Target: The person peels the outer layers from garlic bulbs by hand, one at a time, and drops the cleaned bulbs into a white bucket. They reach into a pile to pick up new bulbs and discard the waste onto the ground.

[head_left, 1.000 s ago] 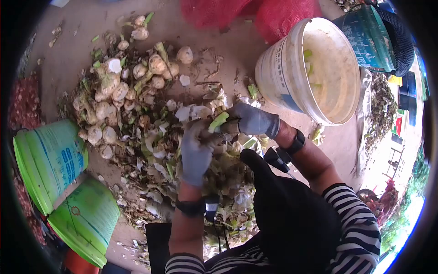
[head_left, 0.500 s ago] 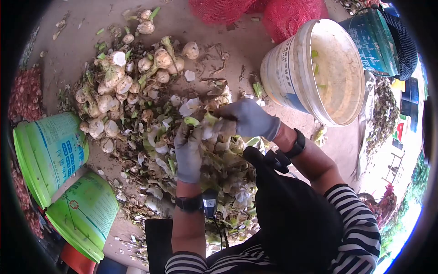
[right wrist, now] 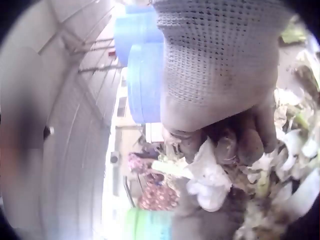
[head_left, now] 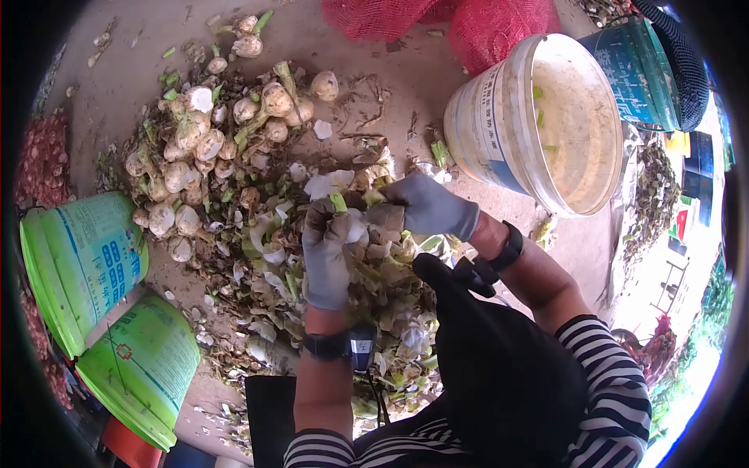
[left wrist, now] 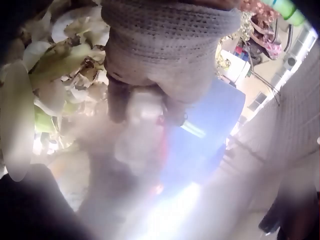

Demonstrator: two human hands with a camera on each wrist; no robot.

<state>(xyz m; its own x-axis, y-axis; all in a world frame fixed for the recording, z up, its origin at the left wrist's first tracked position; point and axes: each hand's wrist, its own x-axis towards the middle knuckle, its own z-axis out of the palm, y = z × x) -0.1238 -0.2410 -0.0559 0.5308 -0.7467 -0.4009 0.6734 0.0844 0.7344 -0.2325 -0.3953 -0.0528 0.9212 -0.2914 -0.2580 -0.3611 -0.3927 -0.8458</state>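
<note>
Between the two gloved hands is a white garlic bulb (head_left: 356, 228) with a short green stem (head_left: 338, 203). The left hand (head_left: 325, 261) grips it from the left; in the left wrist view its fingers curl round the pale, blurred bulb (left wrist: 145, 107). From the right, the right hand (head_left: 433, 209) reaches in with bent fingers. In the right wrist view, that hand (right wrist: 220, 85) pinches a white papery skin (right wrist: 206, 162) at the bulb (right wrist: 209, 195). Peeled skins and leaves (head_left: 390, 292) are heaped beneath both hands.
Untrimmed garlic bulbs (head_left: 187, 175) lie in a pile at the upper left. A white bucket (head_left: 488, 129) stands at the upper right beside a teal one (head_left: 628, 74). Green buckets (head_left: 97, 257) lean at the left. Red net bags (head_left: 499, 31) lie at the top.
The hands have moved slightly apart. The green stem, earlier slanting between them, now stands up beside the left fingers. The right fingers have drawn back a little to the right.
</note>
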